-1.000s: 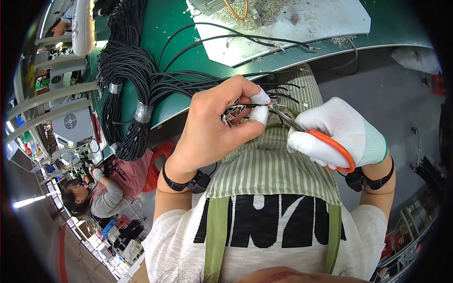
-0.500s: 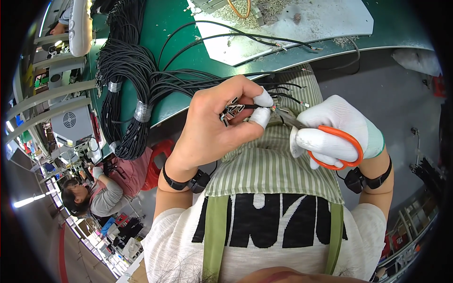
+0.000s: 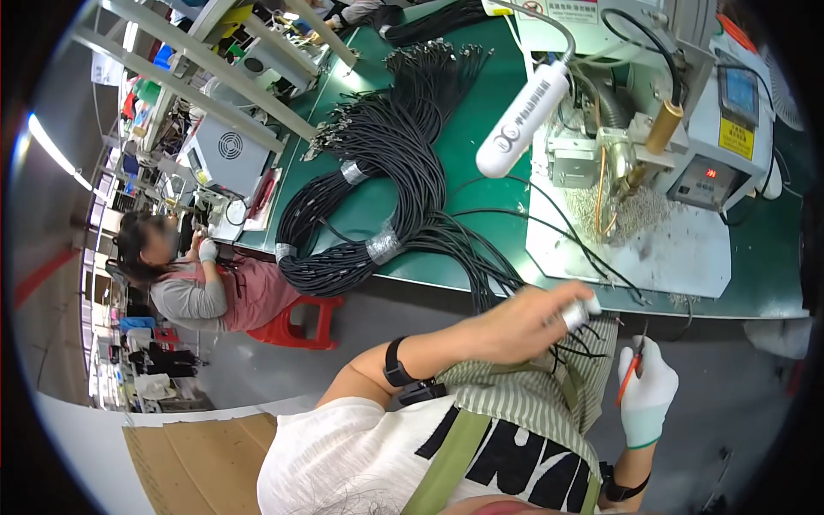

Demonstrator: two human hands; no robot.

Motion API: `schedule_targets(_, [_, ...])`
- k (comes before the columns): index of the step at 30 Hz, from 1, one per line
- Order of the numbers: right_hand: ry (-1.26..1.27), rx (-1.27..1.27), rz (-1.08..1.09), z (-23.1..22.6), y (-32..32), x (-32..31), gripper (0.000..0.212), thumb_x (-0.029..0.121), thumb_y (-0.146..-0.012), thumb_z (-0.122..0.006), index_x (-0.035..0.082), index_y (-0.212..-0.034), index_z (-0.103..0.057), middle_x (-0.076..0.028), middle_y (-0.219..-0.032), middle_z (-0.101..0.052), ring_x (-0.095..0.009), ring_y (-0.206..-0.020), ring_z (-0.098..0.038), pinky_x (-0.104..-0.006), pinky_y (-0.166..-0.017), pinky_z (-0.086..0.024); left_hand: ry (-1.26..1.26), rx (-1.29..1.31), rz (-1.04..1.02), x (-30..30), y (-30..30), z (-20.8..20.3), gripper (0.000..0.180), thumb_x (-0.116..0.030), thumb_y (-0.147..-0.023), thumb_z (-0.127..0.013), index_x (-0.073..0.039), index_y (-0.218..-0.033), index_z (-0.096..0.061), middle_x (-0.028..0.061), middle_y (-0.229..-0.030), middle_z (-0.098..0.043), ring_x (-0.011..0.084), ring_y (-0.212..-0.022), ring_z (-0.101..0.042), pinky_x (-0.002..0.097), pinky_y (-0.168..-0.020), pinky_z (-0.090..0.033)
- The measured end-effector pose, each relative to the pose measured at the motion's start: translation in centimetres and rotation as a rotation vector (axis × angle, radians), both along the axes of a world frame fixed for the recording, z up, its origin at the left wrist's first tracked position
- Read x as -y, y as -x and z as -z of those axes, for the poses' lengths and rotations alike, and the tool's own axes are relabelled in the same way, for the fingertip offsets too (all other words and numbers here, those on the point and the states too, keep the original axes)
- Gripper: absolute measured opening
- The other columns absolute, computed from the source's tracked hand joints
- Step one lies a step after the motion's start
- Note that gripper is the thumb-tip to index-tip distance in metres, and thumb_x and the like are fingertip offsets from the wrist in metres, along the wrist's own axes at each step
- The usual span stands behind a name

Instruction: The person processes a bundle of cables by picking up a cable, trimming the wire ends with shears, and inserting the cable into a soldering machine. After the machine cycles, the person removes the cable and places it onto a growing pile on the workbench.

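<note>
Lower right, your gloved right hand point(image 3: 650, 388) grips orange-handled scissors point(image 3: 628, 382). Lower centre, your left hand point(image 3: 525, 326) is blurred; whether it grips, I cannot tell. Black cables point(image 3: 427, 167), upper centre, are bound, likely against tangling.

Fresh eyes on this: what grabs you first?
The thick looped bundle of black cables on the green bench, left of the machine. Then the orange-handled scissors in the gloved right hand, lower right. The bare left hand, blurred, is just below the bench edge.
</note>
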State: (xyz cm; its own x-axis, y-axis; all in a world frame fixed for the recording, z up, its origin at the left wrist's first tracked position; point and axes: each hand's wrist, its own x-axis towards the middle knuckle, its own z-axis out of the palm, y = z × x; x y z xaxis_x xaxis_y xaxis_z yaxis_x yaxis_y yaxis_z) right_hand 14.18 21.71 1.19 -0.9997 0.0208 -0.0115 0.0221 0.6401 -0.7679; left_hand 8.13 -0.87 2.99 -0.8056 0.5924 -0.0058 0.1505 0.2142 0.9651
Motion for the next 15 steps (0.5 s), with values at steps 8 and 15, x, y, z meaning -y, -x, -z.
schedule_targets(8, [0.205,-0.014,-0.204,-2.5,1.4,3.3,0.011,0.006,-0.083,-0.059,-0.004,-0.088,-0.059,-0.003,-0.061,-0.055,-0.005,-0.052,-0.046,-0.0209,-0.049,-0.037,0.023,0.075,0.210,-1.8,-0.3,0.3,0.042,-0.002,-0.082,-0.052,-0.001,-0.120,-0.033,0.0163,-0.081,-0.060,0.0259,-0.066,-0.059,0.0335,-0.061,-0.046])
schedule_targets(15, [0.366,-0.145,0.051,-1.1,1.8,3.2,0.010,0.004,-0.081,-0.061,-0.004,-0.086,-0.058,-0.006,-0.059,-0.058,-0.009,-0.048,-0.054,-0.0225,-0.047,-0.042,-0.422,0.259,0.020,-2.1,-0.3,1.3,0.036,-0.005,-0.086,-0.056,-0.001,-0.117,-0.039,0.0093,-0.087,-0.058,0.0162,-0.062,-0.053,0.0304,-0.060,-0.043])
